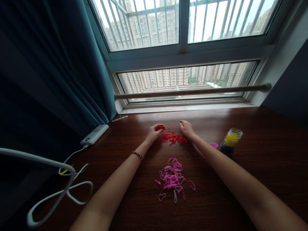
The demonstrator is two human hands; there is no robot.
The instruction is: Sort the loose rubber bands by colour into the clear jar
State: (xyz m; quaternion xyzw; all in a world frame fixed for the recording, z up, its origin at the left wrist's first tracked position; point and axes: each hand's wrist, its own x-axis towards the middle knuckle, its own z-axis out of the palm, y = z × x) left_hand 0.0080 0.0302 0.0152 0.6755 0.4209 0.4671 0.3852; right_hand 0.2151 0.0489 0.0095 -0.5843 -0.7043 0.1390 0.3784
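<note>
On the dark wooden table lies a loose pile of small red rubber bands [173, 138], between my two hands. At its left edge, my left hand [156, 132] has thumb and fingertips drawn together, with a bit of red showing at the tips. My right hand [187, 129] is closed at the pile's upper right; its fingers curl under, and anything inside is hidden. Nearer to me, between my forearms, is a pile of pink rubber bands [173, 176], a few of them lying apart from it.
A glass jar [231, 140] with yellow and blue contents stands right of my right forearm, beside a pink lid [213, 146]. To the left are a white power bank [95, 134] and a looped white cable [79, 192]. A window [185, 80] and blue curtain [96, 80] border the table.
</note>
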